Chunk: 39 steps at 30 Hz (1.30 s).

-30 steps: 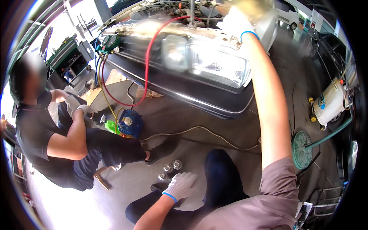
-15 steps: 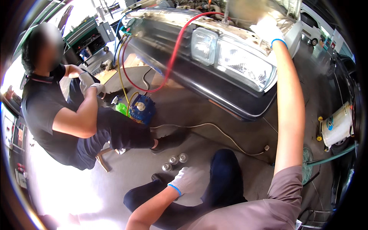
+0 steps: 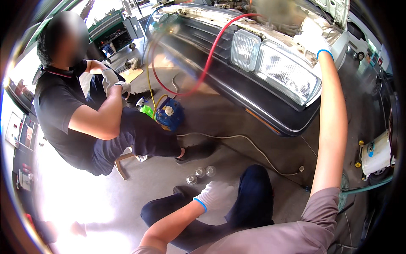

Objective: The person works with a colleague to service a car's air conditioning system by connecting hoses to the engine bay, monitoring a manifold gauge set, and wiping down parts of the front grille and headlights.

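Head view: the right hand (image 3: 314, 39) reaches to the car's (image 3: 190, 44) front edge, just behind the headlight (image 3: 286, 70); its grip cannot be told. The left hand (image 3: 215, 194), blurred, hold unclear, hovers between the knees (image 3: 255, 184) near three cans (image 3: 200, 172). Floor (image 3: 230, 154), crossed by a pale cord (image 3: 230, 137), separates cans from bumper (image 3: 270, 109).

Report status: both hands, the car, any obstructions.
Left hand near three cans, not touching, fingers blurred. Right hand at car's front edge, grip unclear. Red hose loops across the front.
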Each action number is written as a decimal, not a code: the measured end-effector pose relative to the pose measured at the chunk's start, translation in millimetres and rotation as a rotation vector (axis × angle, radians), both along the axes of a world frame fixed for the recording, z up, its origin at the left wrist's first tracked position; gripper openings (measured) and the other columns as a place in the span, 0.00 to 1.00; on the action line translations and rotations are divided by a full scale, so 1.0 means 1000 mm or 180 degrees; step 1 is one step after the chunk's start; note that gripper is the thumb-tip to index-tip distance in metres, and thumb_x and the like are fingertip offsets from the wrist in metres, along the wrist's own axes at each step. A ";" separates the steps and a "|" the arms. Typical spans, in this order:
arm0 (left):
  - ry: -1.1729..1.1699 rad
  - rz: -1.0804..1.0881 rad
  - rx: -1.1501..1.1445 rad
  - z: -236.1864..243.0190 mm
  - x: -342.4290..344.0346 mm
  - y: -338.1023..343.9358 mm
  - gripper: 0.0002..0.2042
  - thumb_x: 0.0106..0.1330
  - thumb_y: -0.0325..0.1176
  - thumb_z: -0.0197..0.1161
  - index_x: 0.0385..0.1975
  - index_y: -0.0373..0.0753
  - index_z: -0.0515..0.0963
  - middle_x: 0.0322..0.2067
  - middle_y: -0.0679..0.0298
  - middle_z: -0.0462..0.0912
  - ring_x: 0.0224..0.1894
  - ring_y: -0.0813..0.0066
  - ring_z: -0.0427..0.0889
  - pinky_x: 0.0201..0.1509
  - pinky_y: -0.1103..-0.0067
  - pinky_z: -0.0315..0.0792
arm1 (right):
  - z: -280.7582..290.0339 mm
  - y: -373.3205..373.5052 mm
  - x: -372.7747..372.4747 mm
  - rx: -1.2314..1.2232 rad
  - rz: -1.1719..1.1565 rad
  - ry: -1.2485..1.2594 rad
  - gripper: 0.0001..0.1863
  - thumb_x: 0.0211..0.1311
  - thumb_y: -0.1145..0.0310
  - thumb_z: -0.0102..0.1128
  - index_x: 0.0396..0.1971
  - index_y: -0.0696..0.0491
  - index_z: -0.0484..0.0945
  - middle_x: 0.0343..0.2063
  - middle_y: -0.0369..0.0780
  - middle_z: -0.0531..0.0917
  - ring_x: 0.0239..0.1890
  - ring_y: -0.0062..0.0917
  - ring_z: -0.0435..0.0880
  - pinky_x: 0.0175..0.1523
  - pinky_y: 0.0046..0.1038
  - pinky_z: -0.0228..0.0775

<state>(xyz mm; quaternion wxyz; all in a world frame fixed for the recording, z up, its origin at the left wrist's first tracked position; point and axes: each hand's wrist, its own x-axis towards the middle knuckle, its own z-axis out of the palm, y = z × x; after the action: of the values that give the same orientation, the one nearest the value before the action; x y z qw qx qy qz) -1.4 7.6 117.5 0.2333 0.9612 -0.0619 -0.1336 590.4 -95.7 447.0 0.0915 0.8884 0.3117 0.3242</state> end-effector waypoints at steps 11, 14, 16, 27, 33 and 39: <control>0.0114 -0.0068 0.0092 -0.004 0.001 -0.001 0.27 0.65 0.47 0.70 0.60 0.38 0.80 0.50 0.52 0.86 0.57 0.48 0.87 0.62 0.56 0.79 | 0.003 -0.003 -0.006 -0.0291 -0.0153 0.0153 0.39 0.82 0.38 0.46 0.49 0.61 0.93 0.53 0.48 0.93 0.64 0.44 0.85 0.73 0.39 0.70; 0.0086 -0.0052 0.0071 -0.002 0.001 -0.001 0.27 0.65 0.48 0.70 0.60 0.37 0.80 0.50 0.52 0.86 0.57 0.48 0.87 0.62 0.57 0.79 | 0.001 -0.003 -0.005 -0.0260 -0.0142 0.0032 0.39 0.82 0.38 0.46 0.49 0.61 0.93 0.53 0.49 0.93 0.64 0.44 0.85 0.74 0.39 0.70; 0.0094 -0.0063 0.0067 -0.005 0.001 -0.001 0.28 0.65 0.48 0.70 0.60 0.37 0.80 0.50 0.52 0.86 0.57 0.48 0.87 0.62 0.57 0.79 | 0.000 -0.004 -0.001 -0.0064 -0.0139 0.0270 0.39 0.81 0.37 0.46 0.50 0.60 0.93 0.53 0.49 0.93 0.63 0.44 0.86 0.73 0.38 0.71; 0.0197 -0.0045 0.0045 -0.004 0.001 -0.001 0.29 0.66 0.48 0.70 0.63 0.37 0.79 0.52 0.51 0.86 0.59 0.48 0.86 0.64 0.56 0.78 | -0.001 -0.001 -0.025 -0.0094 -0.0206 0.0058 0.39 0.76 0.36 0.52 0.50 0.60 0.94 0.61 0.50 0.88 0.70 0.46 0.74 0.78 0.42 0.63; 0.0090 -0.0133 0.0037 -0.008 0.001 0.000 0.29 0.66 0.48 0.69 0.62 0.37 0.80 0.52 0.52 0.86 0.59 0.48 0.86 0.64 0.57 0.78 | 0.002 -0.008 -0.026 0.0242 -0.0081 0.0360 0.38 0.75 0.36 0.54 0.50 0.60 0.94 0.60 0.52 0.88 0.69 0.46 0.75 0.77 0.41 0.63; 0.0061 -0.0102 0.0066 -0.007 -0.001 -0.002 0.28 0.67 0.48 0.69 0.62 0.37 0.80 0.52 0.52 0.86 0.58 0.49 0.86 0.63 0.58 0.78 | 0.006 -0.004 -0.030 0.0204 -0.0144 0.0754 0.37 0.76 0.37 0.53 0.50 0.58 0.94 0.57 0.51 0.90 0.67 0.46 0.79 0.77 0.43 0.66</control>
<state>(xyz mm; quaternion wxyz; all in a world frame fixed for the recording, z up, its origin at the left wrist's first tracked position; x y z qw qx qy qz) -2.1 5.2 110.6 0.2218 0.9611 -0.0736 -0.1472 560.2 -100.1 452.7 0.0329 0.9298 0.2897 0.2246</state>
